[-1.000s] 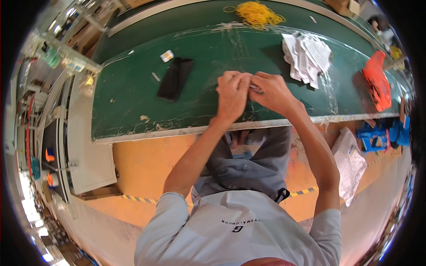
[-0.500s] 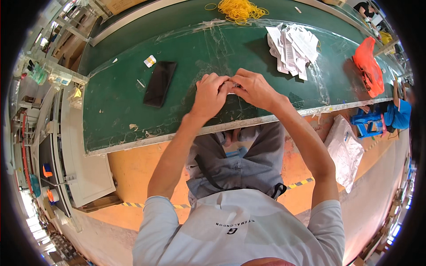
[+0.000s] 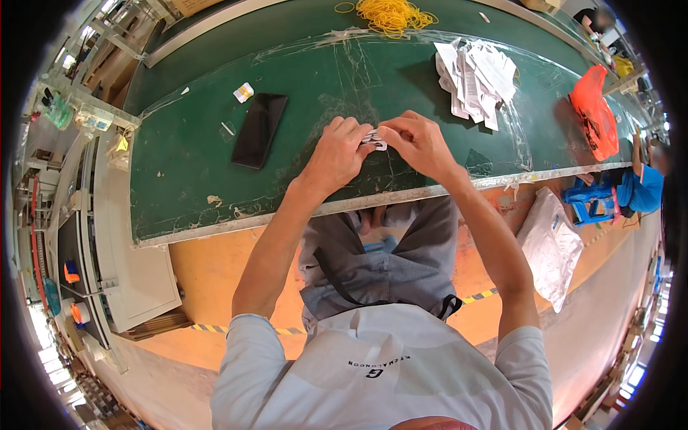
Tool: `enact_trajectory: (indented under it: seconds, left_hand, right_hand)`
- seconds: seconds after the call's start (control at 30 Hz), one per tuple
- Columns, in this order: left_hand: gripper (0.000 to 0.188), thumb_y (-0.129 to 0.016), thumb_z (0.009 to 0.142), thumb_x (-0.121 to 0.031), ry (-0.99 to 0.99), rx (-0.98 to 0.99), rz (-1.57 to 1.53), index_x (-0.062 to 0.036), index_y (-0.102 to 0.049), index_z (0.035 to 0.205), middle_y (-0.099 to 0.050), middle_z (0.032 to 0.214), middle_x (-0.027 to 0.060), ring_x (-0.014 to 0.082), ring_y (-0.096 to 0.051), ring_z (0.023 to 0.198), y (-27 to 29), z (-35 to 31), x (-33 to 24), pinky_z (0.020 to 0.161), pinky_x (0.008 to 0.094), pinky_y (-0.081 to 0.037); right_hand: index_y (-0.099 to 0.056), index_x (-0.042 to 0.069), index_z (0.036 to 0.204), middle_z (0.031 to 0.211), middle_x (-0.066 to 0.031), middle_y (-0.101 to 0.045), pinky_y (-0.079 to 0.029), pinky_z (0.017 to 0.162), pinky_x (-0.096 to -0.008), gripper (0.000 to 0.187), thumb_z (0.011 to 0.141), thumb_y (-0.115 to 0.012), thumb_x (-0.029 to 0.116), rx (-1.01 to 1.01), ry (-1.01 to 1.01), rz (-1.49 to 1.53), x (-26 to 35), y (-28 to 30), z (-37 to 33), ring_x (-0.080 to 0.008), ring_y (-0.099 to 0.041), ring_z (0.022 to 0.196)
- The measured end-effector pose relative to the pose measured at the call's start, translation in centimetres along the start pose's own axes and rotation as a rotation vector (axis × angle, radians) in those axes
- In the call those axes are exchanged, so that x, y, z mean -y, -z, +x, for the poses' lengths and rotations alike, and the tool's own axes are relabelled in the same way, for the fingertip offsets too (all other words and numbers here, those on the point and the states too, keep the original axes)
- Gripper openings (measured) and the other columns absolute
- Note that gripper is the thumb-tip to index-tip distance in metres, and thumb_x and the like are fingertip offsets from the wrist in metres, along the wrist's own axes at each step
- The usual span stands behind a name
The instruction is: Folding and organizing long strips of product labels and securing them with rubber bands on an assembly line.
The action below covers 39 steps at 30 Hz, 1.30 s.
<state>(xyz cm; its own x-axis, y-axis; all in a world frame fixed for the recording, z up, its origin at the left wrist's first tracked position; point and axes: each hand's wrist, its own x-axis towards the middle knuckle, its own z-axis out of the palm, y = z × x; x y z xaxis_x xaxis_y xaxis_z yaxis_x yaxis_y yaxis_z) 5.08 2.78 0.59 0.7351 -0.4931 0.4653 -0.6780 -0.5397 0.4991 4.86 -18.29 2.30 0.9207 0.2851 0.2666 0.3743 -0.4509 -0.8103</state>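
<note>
Small folded white paper slips with dark print [image 3: 375, 140] stick out between my two hands, just above the green tabletop near its front edge. My left hand [image 3: 335, 152] pinches the folded slips from the left, fingers curled round them. From the right, my right hand [image 3: 421, 149] presses its thumb against their upper edge, its other fingers bent. What lies behind the fingers is hidden. Left of my hands a black phone [image 3: 259, 131] lies flat. A loose pile of white paper sheets [image 3: 476, 80] rests farther off to the right.
Yellow rubber bands [image 3: 390, 16] lie heaped at the far side of the green table [image 3: 193, 183]. A red plastic bag [image 3: 595, 113] sits at the right end. Beyond the phone is a small white-and-yellow packet [image 3: 244, 92]. A person in blue [image 3: 643, 186] is at the far right.
My right hand has drawn slightly right, off the left fingertips. The folded slips, mostly covered before, now show between the hands. The view has shifted a little.
</note>
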Motion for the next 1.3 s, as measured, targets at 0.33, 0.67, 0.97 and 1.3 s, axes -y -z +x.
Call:
enact_trajectory:
  seconds: [0.33, 0.67, 0.97, 1.3]
  left_hand:
    - [0.036, -0.073, 0.083, -0.009, 0.005, 0.009, 0.071, 0.0009, -0.062, 0.116, -0.058, 0.096, 0.0145, 0.0350, -0.054, 0.095, 0.2, 0.2, -0.7, 0.084, 0.0445, -0.045]
    - [0.035, -0.070, 0.086, -0.010, 0.003, -0.023, 0.078, 0.0015, -0.062, 0.118, -0.056, 0.098, 0.0139, 0.0338, -0.053, 0.096, -0.7, -0.2, -0.8, 0.086, 0.0438, -0.045]
    - [0.033, -0.068, 0.087, -0.009, -0.035, -0.042, 0.064, 0.0035, -0.061, 0.117, -0.056, 0.097, 0.0155, 0.0340, -0.054, 0.094, -0.8, -0.4, -0.3, 0.086, 0.0437, -0.046]
    - [0.029, -0.070, 0.084, -0.008, 0.004, -0.051, 0.032, 0.0020, -0.062, 0.109, -0.057, 0.094, 0.0160, 0.0367, -0.053, 0.093, -0.7, -0.1, -0.9, 0.083, 0.0460, -0.044]
  right_hand:
    - [-0.070, 0.002, 0.089, 0.081, -0.0152, -0.067, -0.049, 0.060, -0.0391, 0.016, 0.090, -0.072, 0.018, -0.122, -0.006, -0.165, 0.1, -1.9, 0.2, -0.0295, -0.065, 0.067]
    - [-0.036, 0.009, 0.154, 0.159, -0.0083, -0.034, -0.016, 0.124, -0.0433, 0.061, 0.106, -0.044, 0.045, -0.272, -0.169, 0.870, 0.0, -4.0, 2.0, -0.0201, -0.023, 0.151]
    - [-0.058, 0.006, 0.134, 0.135, -0.0094, -0.056, -0.044, 0.100, -0.0364, 0.038, 0.103, -0.057, 0.027, -0.321, -0.179, 0.400, 0.4, -3.7, 1.7, -0.0195, -0.053, 0.125]
    - [-0.056, 0.007, 0.084, 0.082, -0.0102, -0.059, -0.042, 0.071, -0.0461, 0.011, 0.088, -0.066, 0.011, -0.297, 0.142, -0.310, -0.4, -4.1, 0.0, -0.0341, -0.057, 0.082]
